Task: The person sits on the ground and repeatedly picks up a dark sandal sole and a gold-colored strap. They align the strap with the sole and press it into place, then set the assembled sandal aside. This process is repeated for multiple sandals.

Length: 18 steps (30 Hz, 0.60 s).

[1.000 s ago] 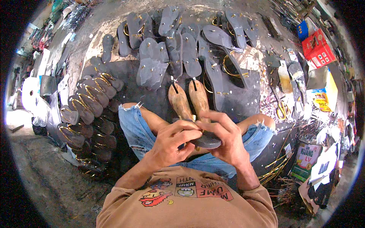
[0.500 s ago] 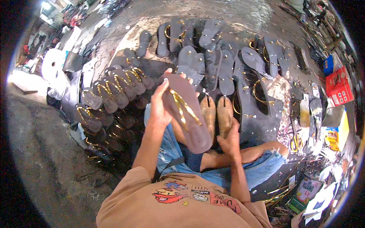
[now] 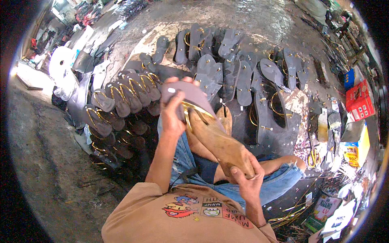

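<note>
In my left hand [image 3: 172,117] is a brown flip-flop sandal [image 3: 189,91] with gold straps, its fingers wrapped round the front edge and the thumb on top. My right hand [image 3: 249,178] grips the heel end of a wooden shoe last [image 3: 221,145], which slants across my lap. The toe of this last lies against the sandal at the gold straps; I cannot tell how far it is under them. The last covers most of the sandal's rear. A second wooden last [image 3: 225,117] with a slotted toe rests between my legs, partly hidden behind the held one.
Rows of brown sandals [image 3: 130,97] with gold straps lie at the left. Several dark soles [image 3: 244,83] are spread ahead. On the right are a red box [image 3: 360,100], a yellow-and-white box [image 3: 353,148], scissors [image 3: 313,157] and a tin can [image 3: 323,210] among scraps.
My right hand has lifted one wooden last from between my legs and brought its toe to the sandal's straps. The sandal has shifted slightly left and tilted.
</note>
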Motion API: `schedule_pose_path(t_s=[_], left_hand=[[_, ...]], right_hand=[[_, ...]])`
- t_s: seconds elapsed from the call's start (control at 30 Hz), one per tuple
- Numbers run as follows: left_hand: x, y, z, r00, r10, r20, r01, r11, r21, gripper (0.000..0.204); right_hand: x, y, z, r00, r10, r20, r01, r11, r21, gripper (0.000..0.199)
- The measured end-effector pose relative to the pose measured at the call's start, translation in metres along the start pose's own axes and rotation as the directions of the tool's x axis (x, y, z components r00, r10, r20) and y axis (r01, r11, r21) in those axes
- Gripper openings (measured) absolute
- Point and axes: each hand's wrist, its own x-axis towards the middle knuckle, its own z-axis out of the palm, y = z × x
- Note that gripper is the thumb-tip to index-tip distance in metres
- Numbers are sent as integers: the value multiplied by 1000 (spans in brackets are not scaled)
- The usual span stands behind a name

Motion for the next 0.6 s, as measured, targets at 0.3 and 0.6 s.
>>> schedule_pose_path(t_s=[0.3,0.6], left_hand=[[-29,-24,30,947,-318,37,320,934,-160,47],[-17,-54,9,942,-336,-25,333,939,-82,54]], right_hand=[[14,21,13,790,-606,88,584,703,-406,58],[40,49,11,910,-408,66,412,880,-238,57]])
